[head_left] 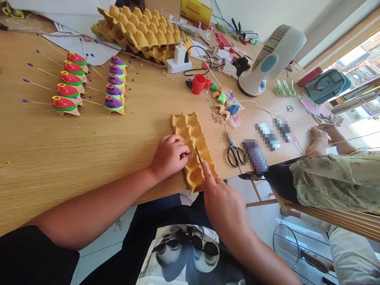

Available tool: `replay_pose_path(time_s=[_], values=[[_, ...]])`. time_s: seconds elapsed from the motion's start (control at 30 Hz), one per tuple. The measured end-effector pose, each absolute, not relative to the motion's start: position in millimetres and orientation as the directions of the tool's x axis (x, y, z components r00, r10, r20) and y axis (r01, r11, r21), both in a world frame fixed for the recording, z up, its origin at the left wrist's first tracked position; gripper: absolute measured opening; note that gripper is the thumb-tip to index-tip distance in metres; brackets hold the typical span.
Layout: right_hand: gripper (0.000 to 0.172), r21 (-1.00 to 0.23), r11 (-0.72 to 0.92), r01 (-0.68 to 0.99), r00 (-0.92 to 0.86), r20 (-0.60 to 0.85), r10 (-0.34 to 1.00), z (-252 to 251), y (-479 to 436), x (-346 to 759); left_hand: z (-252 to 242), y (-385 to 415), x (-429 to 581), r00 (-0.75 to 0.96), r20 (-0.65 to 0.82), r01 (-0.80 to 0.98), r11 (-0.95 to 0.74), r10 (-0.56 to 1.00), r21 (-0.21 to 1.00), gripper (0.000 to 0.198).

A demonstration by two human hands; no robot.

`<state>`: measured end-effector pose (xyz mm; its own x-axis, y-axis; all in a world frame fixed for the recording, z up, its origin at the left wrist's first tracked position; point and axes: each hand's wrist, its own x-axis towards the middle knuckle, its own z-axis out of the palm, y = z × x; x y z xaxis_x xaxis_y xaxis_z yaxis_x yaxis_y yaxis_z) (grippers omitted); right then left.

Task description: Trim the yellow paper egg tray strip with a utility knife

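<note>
A yellow egg-tray strip (202, 138), two cups wide, lies near the table's front edge. My left hand (170, 156) is closed on its left side, thumb and fingers curled at the rim. In my right hand (221, 198) is a slim knife (199, 156), index finger stretched along its back. The dark blade touches the tray between the two rows of cups; how deep the tip sits is hidden. Black-handled scissors (234, 150) lie to the right of the strip.
Painted egg-tray figures with stick feelers (68, 103) stand in two rows at the left. Stacked egg trays (142, 27), a power strip (179, 65), a red cup (198, 84) and a white fan (270, 59) are farther back. Another person's hands (320, 136) rest at the right.
</note>
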<state>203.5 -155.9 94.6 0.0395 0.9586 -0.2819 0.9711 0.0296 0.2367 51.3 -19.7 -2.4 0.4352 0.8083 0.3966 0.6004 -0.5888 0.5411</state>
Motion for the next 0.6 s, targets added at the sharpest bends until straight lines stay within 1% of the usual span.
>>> replay_pose_path(time_s=[0.07, 0.2, 0.37, 0.6], values=[[0.07, 0.251, 0.039, 0.967, 0.041, -0.309, 0.95, 98, -154, 201, -2, -20, 51, 0.434, 0.402, 0.603, -0.591, 0.806, 0.536, 0.017], [0.069, 0.235, 0.045, 0.971, 0.041, -0.349, 0.936, 103, -156, 203, -3, -20, 51, 0.435, 0.396, 0.601, -0.588, 0.809, 0.542, 0.016], [0.07, 0.234, 0.049, 0.971, 0.034, -0.338, 0.94, 100, -151, 205, -3, -16, 51, 0.406, 0.397, 0.618, -0.567, 0.824, 0.544, 0.016], [0.063, 0.135, 0.065, 0.989, -0.022, -0.304, 0.952, 87, -144, 216, -7, -12, 50, 0.4, 0.407, 0.63, -0.569, 0.821, 0.528, 0.017]])
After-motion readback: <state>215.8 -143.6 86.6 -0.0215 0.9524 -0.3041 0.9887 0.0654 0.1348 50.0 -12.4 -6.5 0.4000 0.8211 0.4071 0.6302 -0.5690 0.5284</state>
